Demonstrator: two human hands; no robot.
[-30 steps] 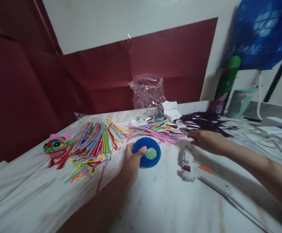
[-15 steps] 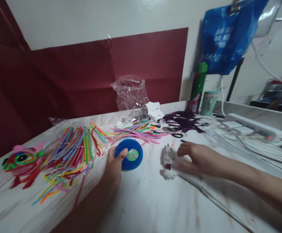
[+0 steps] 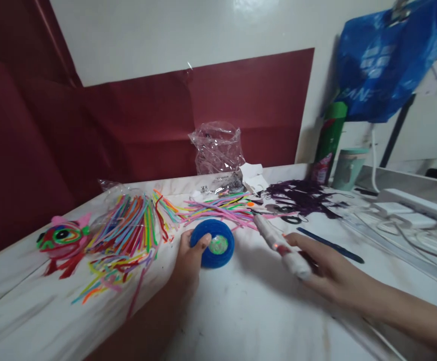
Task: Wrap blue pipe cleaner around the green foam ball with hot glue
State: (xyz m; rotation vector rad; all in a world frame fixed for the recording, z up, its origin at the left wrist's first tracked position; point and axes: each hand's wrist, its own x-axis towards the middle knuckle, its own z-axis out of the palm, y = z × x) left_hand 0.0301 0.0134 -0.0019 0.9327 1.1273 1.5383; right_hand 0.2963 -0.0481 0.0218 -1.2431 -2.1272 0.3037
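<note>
My left hand [image 3: 188, 253] grips the left rim of a round blue pipe-cleaner dish [image 3: 213, 242] with a green centre, resting on the white marble table [image 3: 248, 311]. My right hand [image 3: 325, 268] is closed around a white glue gun [image 3: 280, 245], lifted off the table with its nozzle pointing up and left toward the dish. Its cord trails back along my right forearm. Several coloured pipe cleaners [image 3: 135, 228] lie spread to the left of the dish and behind it.
A red and green pipe-cleaner figure [image 3: 62, 240] sits at the far left. A clear plastic bag [image 3: 216, 150], purple pipe cleaners [image 3: 303, 195], black scissors [image 3: 289, 213], a blue stick [image 3: 329, 244], a green can [image 3: 327, 143], a cup [image 3: 348, 168] and power strips [image 3: 410, 200] fill the back and right.
My right hand has picked the glue gun up off the table and swung its nozzle toward the blue dish. My left hand has stayed on the dish.
</note>
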